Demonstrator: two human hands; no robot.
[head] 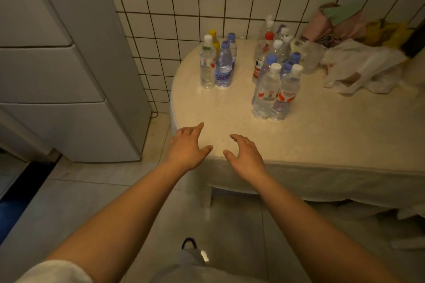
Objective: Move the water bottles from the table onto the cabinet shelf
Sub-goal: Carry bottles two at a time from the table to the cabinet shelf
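Bottles (268, 92) stand in two clusters on the table (322, 135), well beyond my left hand (187, 147) and right hand (247, 156), both spread and empty. Full ones look heavy, thin-walled and slick; I'd grip around the labelled middle

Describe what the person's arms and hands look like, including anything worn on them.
Both forearms are bare from the elbow down. The left hand and right hand wear no gloves, rings or watch. A white short sleeve shows at the left upper arm.
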